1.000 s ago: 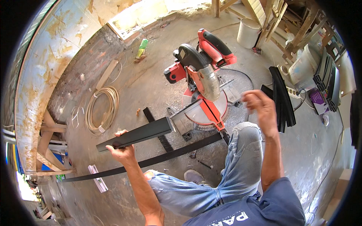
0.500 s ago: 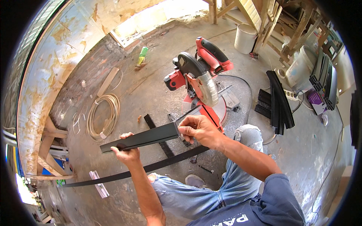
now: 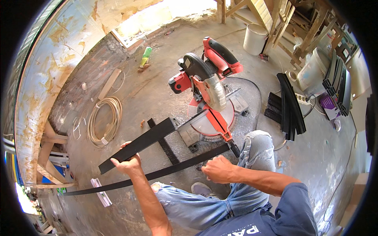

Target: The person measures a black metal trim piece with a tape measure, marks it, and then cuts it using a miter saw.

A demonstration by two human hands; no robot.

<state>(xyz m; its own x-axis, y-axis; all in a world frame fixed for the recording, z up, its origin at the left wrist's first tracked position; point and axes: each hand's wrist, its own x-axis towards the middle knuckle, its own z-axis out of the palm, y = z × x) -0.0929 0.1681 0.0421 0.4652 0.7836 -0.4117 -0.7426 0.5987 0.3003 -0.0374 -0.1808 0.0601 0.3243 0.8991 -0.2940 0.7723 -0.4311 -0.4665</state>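
My left hand (image 3: 129,163) grips a flat black profile (image 3: 139,142) near its near-left end. The profile slants up to the right, its far end at the base of a red and black miter saw (image 3: 214,88). Over my lap, my right hand (image 3: 219,170) is closed, its knuckles up, just below the end of a long black strip (image 3: 169,170). Whatever its curled fingers may hold is hidden. A shorter black bar (image 3: 170,152) lies crosswise on the floor, partly beneath the held profile.
Coiled cable (image 3: 93,124) and a wooden offcut (image 3: 109,83) lie left. At right are stacked black profiles (image 3: 289,106), a power strip (image 3: 302,99) and a purple box (image 3: 329,105). The saw's cord (image 3: 258,102) curves across the floor. A white bucket (image 3: 255,39) stands behind.
My right hand has left the profile's right end and moved down toward my lap. With my left hand, the profile has tilted and turned, its far end now higher toward the saw base.
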